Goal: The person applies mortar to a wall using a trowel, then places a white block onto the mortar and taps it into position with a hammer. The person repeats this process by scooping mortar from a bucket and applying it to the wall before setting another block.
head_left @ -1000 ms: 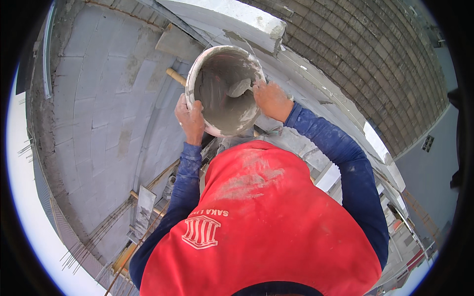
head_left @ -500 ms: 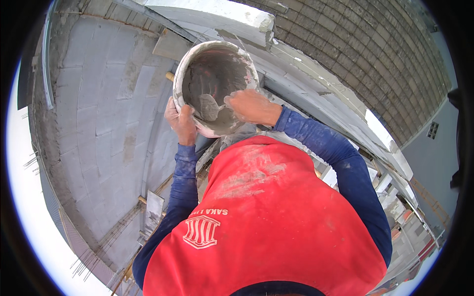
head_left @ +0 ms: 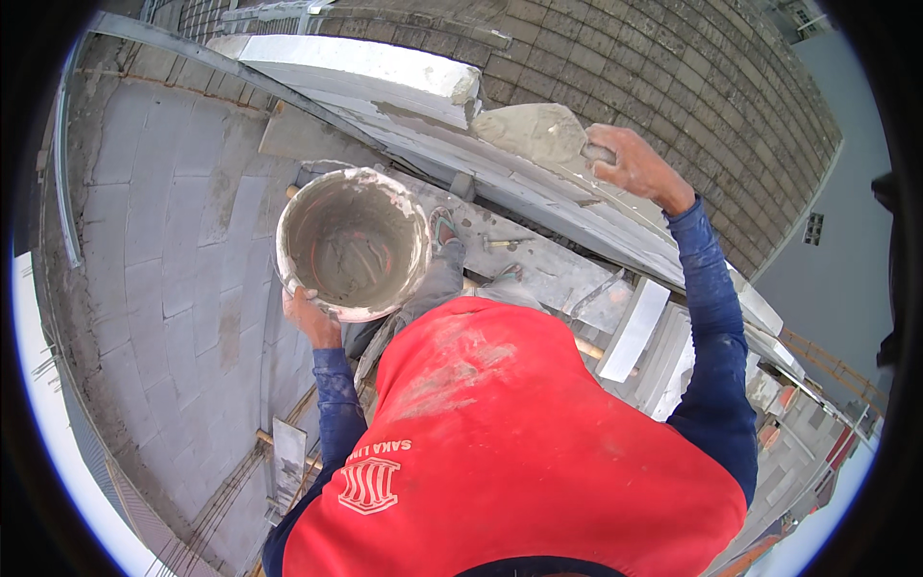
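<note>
My left hand (head_left: pixel 306 313) grips the lower left rim of a pale, mortar-crusted bucket (head_left: pixel 409 279) with wet grey mortar (head_left: pixel 344 248) inside. My right hand (head_left: pixel 630 163) is closed on the handle of a trowel (head_left: pixel 527 135), whose blade, heaped with grey mortar, is held out to the upper right of the bucket, over the top of a white block wall (head_left: pixel 356 60). Whether the blade touches the wall is unclear. My feet (head_left: pixel 444 226) in sandals are on a grey plank platform below.
A light board (head_left: pixel 633 327) and a small tool (head_left: pixel 503 242) lie on the platform (head_left: pixel 538 269). A grey block wall (head_left: pixel 135 288) stands on the left, with rebar and a metal channel (head_left: pixel 67 154). A tiled roof (head_left: pixel 692 87) lies beyond the wall at upper right.
My right hand has lifted the trowel out of the bucket and moved it up and right to the wall top. My left hand and bucket have moved down and left, uncovering my feet.
</note>
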`<action>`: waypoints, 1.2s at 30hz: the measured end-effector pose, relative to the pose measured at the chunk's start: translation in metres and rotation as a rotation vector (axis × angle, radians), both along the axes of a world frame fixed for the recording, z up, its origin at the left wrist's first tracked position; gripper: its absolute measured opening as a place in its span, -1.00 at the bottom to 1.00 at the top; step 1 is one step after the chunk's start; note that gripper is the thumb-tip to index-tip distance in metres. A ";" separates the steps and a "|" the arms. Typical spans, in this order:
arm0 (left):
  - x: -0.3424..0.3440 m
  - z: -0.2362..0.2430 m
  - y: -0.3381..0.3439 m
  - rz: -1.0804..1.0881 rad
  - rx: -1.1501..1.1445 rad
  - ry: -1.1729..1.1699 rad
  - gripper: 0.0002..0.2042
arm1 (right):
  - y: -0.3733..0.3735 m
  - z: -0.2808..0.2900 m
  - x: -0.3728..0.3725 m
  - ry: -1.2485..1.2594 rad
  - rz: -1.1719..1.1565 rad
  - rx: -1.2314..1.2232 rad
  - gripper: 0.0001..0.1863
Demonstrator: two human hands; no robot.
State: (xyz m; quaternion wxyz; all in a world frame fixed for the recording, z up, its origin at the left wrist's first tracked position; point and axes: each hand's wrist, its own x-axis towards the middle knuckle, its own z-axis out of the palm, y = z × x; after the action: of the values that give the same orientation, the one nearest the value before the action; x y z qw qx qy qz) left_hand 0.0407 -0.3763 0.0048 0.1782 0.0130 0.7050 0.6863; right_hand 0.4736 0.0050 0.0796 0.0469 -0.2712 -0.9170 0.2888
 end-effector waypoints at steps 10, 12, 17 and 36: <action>-0.015 -0.053 -0.068 0.209 -0.356 0.030 -0.88 | 0.126 -0.135 -0.054 -0.492 0.045 0.136 -0.58; -0.015 -0.060 -0.085 0.249 -0.397 0.036 -0.85 | 0.139 -0.143 -0.075 -0.521 0.031 0.141 -0.51; -0.014 -0.080 -0.120 0.400 -0.370 -0.126 -0.84 | 0.171 -0.092 -0.125 -0.618 0.179 0.223 -0.49; -0.010 -0.113 -0.125 0.252 -0.258 -0.272 -0.85 | 0.165 0.071 -0.163 -0.525 0.406 0.216 -0.28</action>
State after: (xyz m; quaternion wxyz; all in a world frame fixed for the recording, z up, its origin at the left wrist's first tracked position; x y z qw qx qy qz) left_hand 0.0305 -0.5008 -0.1078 0.1847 -0.1906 0.7527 0.6025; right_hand 0.3106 0.1704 0.1507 -0.2208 -0.1418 -0.9582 0.1140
